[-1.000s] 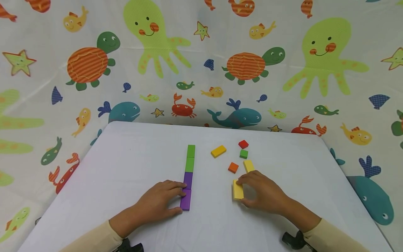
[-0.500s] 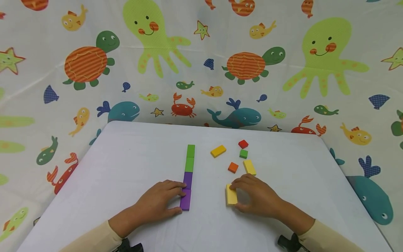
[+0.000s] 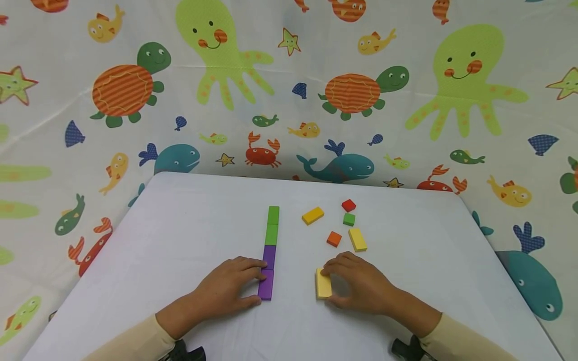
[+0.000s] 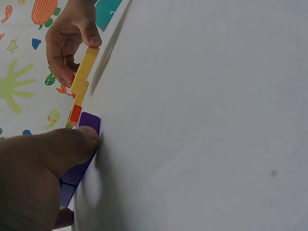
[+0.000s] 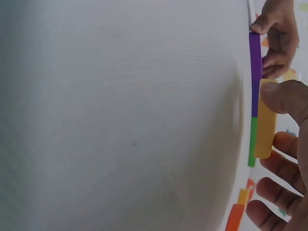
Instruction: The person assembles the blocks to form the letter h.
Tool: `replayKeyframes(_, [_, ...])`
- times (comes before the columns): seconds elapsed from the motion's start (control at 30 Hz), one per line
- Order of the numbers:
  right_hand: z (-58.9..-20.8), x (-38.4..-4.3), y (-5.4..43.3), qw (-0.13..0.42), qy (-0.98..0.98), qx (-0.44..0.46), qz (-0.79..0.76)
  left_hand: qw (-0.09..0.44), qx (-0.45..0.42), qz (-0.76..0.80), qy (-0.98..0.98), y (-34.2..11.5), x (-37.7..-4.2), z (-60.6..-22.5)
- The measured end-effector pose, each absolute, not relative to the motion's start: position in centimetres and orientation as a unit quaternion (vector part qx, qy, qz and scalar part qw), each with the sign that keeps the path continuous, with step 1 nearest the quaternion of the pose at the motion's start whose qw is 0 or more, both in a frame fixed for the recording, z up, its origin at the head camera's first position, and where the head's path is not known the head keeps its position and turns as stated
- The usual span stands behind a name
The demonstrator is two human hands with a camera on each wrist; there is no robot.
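A straight row stands at mid-table: two green blocks (image 3: 273, 225) at the far end, then two purple blocks (image 3: 268, 288) nearer me. My left hand (image 3: 226, 287) holds the purple end of this row, its thumb (image 4: 86, 139) against the near block's end and its fingertips along the side. To the right of the row, my right hand (image 3: 363, 285) pinches a pale yellow block (image 3: 322, 286) between thumb (image 5: 273, 96) and fingers. This block lies roughly parallel to the row, with a gap between them. Part of its right side is hidden by my fingertips.
Beyond my right hand lie a second pale yellow block (image 3: 357, 240), an orange cube (image 3: 334, 239), a green cube (image 3: 349, 219), a red block (image 3: 348, 205) and a darker yellow block (image 3: 313, 215). A sea-animal cloth (image 3: 289, 110) hangs behind the white table (image 3: 189, 215).
My right hand has moved the pale yellow block leftward and slightly toward me, closer to the row. The second pale yellow block is now fully uncovered. My left hand stays in place.
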State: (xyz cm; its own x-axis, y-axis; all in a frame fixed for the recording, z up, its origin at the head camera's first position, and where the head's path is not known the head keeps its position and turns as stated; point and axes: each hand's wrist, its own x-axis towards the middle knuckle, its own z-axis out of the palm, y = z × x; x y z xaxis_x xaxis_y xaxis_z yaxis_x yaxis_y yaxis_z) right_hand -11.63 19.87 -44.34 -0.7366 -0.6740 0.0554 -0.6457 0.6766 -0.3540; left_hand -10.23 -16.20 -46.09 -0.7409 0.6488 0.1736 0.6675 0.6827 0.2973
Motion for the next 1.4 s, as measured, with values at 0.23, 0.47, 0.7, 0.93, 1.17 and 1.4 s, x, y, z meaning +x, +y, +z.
replayKeyframes(0.23, [-45.0, -11.6, 19.5, 0.039, 0.908, -0.374, -0.182, 0.016, -0.352, -0.171, -0.92, -16.2, -10.3, -46.2])
replayKeyframes(0.47, [-45.2, -11.6, 19.5, 0.061, 0.912, -0.369, -0.167, 0.021, -0.354, -0.174, -0.919, -16.2, -10.3, -46.2])
replayKeyframes(0.7, [-45.1, -11.5, 19.7, 0.07, 0.914, -0.363, -0.167, 0.032, -0.36, -0.17, -0.917, -16.2, -10.4, -46.3])
replayKeyframes(0.93, [-44.8, -11.6, 19.7, 0.073, 0.914, -0.361, -0.171, 0.035, -0.362, -0.173, -0.915, -16.2, -10.3, -46.2])
replayKeyframes(1.17, [-44.4, -11.9, 20.2, 0.068, 0.921, -0.349, -0.16, 0.035, -0.36, -0.178, -0.915, -16.3, -10.3, -46.3])
replayKeyframes(1.4, [-43.9, -13.4, 21.7, 0.047, 0.941, -0.304, -0.137, 0.03, -0.36, -0.178, -0.915, -16.3, -10.3, -46.2])
